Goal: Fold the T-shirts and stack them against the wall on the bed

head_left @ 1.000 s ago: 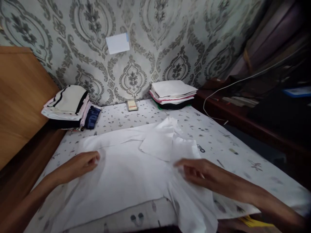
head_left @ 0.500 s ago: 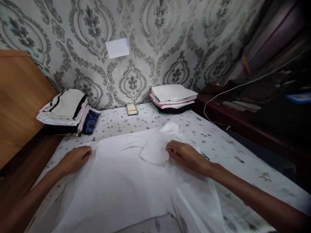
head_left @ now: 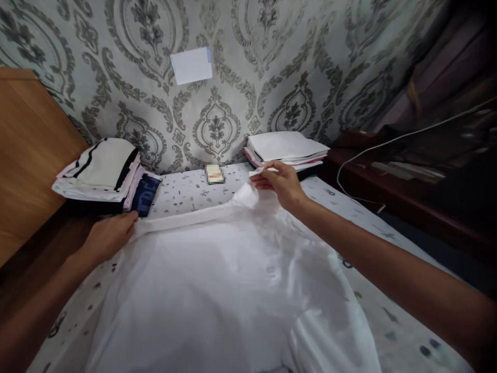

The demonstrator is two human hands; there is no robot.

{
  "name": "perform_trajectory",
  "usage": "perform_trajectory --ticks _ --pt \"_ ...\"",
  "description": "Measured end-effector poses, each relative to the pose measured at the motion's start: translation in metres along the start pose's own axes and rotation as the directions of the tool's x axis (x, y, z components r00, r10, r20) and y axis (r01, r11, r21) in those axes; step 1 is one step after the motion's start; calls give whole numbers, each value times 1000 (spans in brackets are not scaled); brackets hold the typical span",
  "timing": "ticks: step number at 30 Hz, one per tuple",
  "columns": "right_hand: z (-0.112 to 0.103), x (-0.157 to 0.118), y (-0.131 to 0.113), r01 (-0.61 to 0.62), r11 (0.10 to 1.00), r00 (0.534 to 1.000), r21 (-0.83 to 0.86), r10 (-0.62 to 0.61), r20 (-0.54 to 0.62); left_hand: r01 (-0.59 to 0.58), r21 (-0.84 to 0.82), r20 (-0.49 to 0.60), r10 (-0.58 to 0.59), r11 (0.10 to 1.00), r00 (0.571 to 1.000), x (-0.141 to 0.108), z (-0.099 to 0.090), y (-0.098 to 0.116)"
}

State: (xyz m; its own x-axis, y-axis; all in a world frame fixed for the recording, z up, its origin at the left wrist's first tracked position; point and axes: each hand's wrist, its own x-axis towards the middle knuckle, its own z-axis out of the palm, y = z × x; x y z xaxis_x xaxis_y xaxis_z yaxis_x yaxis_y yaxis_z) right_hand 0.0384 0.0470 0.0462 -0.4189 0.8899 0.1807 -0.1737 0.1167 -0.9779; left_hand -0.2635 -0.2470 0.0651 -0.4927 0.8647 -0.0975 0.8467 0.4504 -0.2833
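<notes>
1. Grey patterned wallpaper [head_left: 217,103] fills the 12 o'clock side, behind a printed sheet [head_left: 186,194].
2. On this sheet, toward 6 o'clock, the white garment [head_left: 194,290] lies spread out.
3. The left hand [head_left: 112,235] is at the garment's 10 o'clock corner; its grip is narrow, holding the edge.
4. At 1 o'clock, the right hand [head_left: 281,184] pinches a raised part of the same garment.
5. From the garment, a striped-top pile [head_left: 106,168] stands at 10 o'clock, and a white-topped pile [head_left: 285,145] at 1 o'clock.

Garment [head_left: 194,290] on sheet [head_left: 180,194], clothes stack [head_left: 101,168] behind left, second stack [head_left: 287,146] behind right (wall [head_left: 233,57] beyond both)
</notes>
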Motion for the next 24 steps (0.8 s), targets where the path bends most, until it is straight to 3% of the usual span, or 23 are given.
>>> perform_trajectory --ticks 4,7,10,12,14,15,17,19,21,24 --pt "17 58 33 97 994 995 -57 -98 -10 131 81 -224 -110 988 968 29 -14 2" --pt "28 87 58 159 972 987 -175 -159 18 106 119 -386 -52 987 921 38 -2 23" --pt "34 87 73 202 949 979 -241 -196 49 -166 -62 -405 127 984 905 34 23 55" --pt "36 64 78 242 932 970 -269 -225 92 -395 -223 -432 273 891 860 26 42 78" --pt "36 28 83 323 893 940 -313 -265 214 -540 -291 -481 368 790 796 17 57 98" --pt "34 7 85 439 817 878 -374 -302 371 -572 -296 -488 393 765 779 13 61 106" --pt "27 -31 90 642 642 715 -420 -302 630 -566 -292 -450 412 771 792 11 66 113" --pt "12 -53 95 719 521 625 -459 -198 755 -492 -304 -339 390 816 856 16 66 107" --pt "-7 -53 98 712 429 640 -556 -68 766 -386 -324 -220 328 864 919 25 67 88" --pt "-39 -27 98 613 302 754 -730 53 655 -190 -335 -124 157 923 980 41 76 45"
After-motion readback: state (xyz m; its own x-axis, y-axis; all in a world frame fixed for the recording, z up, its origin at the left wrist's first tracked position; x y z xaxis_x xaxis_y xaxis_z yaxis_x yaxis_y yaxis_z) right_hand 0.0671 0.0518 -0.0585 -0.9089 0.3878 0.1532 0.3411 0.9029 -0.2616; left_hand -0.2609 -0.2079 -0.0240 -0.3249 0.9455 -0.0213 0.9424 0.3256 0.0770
